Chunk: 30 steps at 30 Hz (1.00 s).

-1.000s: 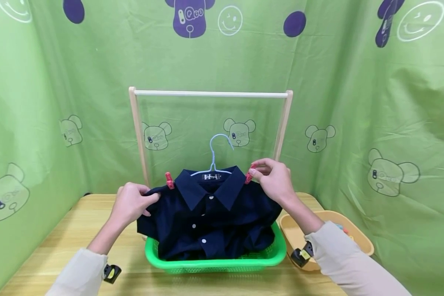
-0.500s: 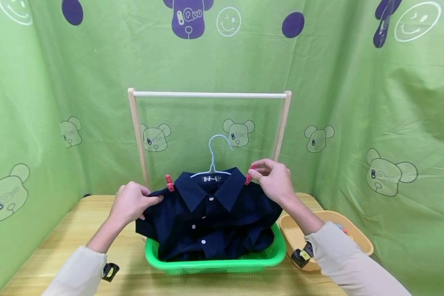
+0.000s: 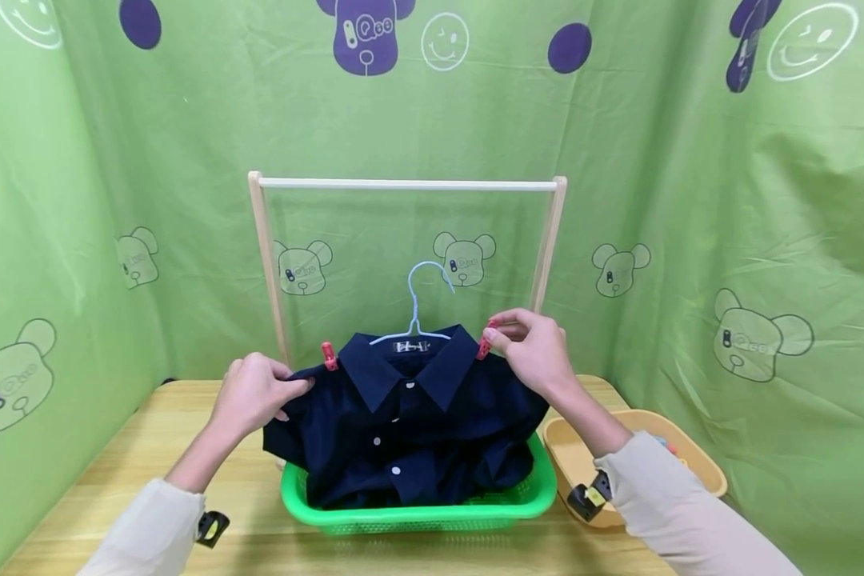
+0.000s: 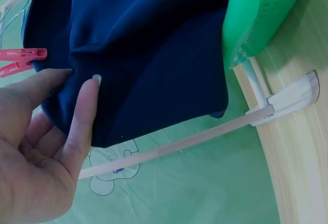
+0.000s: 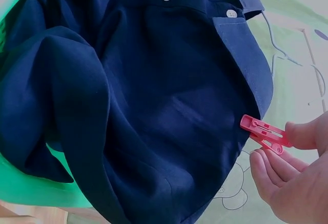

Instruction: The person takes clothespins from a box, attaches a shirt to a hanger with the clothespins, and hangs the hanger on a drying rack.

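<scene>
A dark navy button-up shirt (image 3: 439, 432) sits partly in a green basket (image 3: 425, 512), its collar upright around a light blue wire hanger (image 3: 414, 308). My left hand (image 3: 252, 392) pinches the shirt's shoulder at the left, thumb on the front of the cloth. My right hand (image 3: 536, 348) holds a red clothespin (image 5: 264, 133) by its handle end; the clothespin's other end grips the shoulder edge beside the collar. Another red clothespin (image 3: 329, 356) is clipped to the opposite shoulder, near my left hand. The hanger's lower arms are hidden inside the shirt.
Behind the basket stands a wooden rack with a white bar (image 3: 410, 185) and pale posts. An orange tray (image 3: 691, 448) with small coloured pieces lies at the right, partly behind my right forearm. Green curtains (image 3: 374, 120) enclose the wooden table (image 3: 187, 400).
The hands and shirt stay almost still. The left hand and nearby clothespin shift very slightly, and the hanger's hook sways a little. The right hand keeps its hold on the clothespin.
</scene>
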Each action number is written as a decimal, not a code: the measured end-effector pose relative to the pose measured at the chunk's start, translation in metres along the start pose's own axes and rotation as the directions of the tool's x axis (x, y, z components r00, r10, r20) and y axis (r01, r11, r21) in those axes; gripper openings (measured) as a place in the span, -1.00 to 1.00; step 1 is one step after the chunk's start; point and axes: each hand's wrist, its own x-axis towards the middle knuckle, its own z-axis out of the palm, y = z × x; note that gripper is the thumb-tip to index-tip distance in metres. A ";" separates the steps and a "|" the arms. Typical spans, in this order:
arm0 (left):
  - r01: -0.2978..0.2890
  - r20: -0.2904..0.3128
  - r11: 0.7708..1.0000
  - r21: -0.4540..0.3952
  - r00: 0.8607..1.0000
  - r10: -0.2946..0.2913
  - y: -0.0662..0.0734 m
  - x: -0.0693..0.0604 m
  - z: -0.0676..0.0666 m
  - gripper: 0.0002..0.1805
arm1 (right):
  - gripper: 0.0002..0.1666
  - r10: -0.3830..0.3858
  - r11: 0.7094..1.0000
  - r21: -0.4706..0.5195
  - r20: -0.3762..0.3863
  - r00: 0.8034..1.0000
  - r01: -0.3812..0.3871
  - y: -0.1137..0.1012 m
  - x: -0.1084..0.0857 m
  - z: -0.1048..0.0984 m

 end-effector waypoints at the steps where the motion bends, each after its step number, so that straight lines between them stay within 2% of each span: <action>1: -0.001 -0.002 1.000 0.003 1.000 0.001 0.000 0.000 0.000 -0.67 | -0.71 -0.002 1.000 0.000 -0.002 1.000 0.002 0.000 0.000 0.000; 21: -0.046 -0.063 0.999 0.027 0.997 0.048 0.002 0.000 -0.001 -0.48 | -0.66 0.018 1.000 0.017 0.016 1.000 -0.019 -0.001 -0.001 -0.004; 30: -0.064 -0.104 0.997 0.049 0.992 0.069 0.003 0.004 -0.008 -0.63 | -0.50 0.010 1.000 0.012 0.025 1.000 -0.011 0.003 -0.004 -0.010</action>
